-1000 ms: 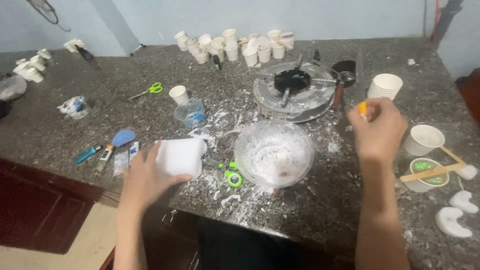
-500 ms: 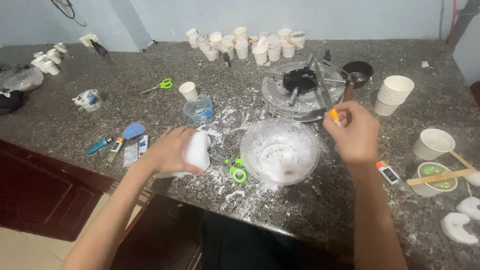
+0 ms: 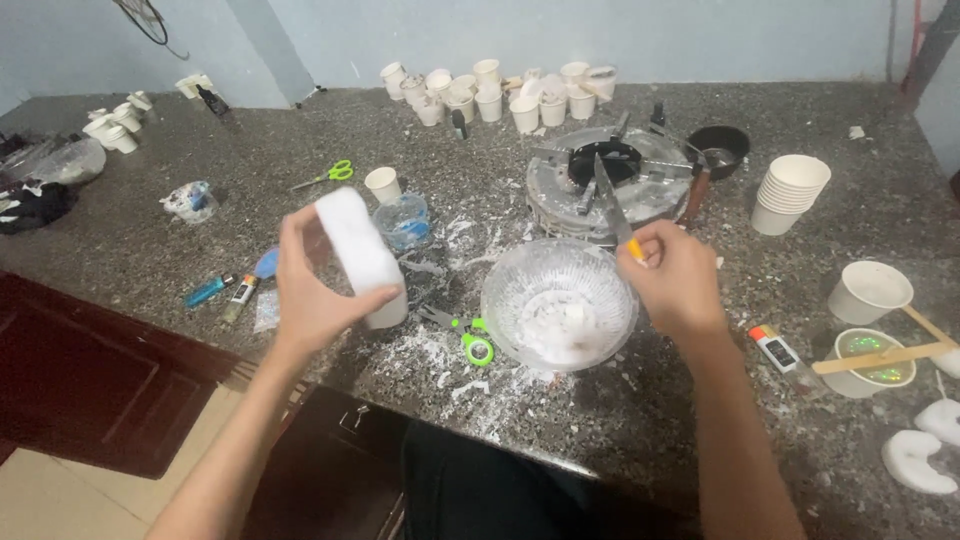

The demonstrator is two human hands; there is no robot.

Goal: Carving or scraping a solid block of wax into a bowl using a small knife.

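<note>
The left hand [image 3: 325,290] is clamped around a white block [image 3: 362,256], lifted above the counter to the left of the clear bowl [image 3: 558,305]. The right hand [image 3: 678,280] is closed on a knife [image 3: 612,205] just beside the bowl's right rim, blade pointing up toward the round metal burner [image 3: 610,185] behind the bowl.

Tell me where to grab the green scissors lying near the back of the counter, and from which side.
Take the green scissors by the green loop handles at their right end, reaching down from above. They lie flat on the counter, blades pointing left and slightly toward the person, so the handles are the thicker, safer part. The small white cup stands just to the right, so probably keep the hand clear of it.
</note>
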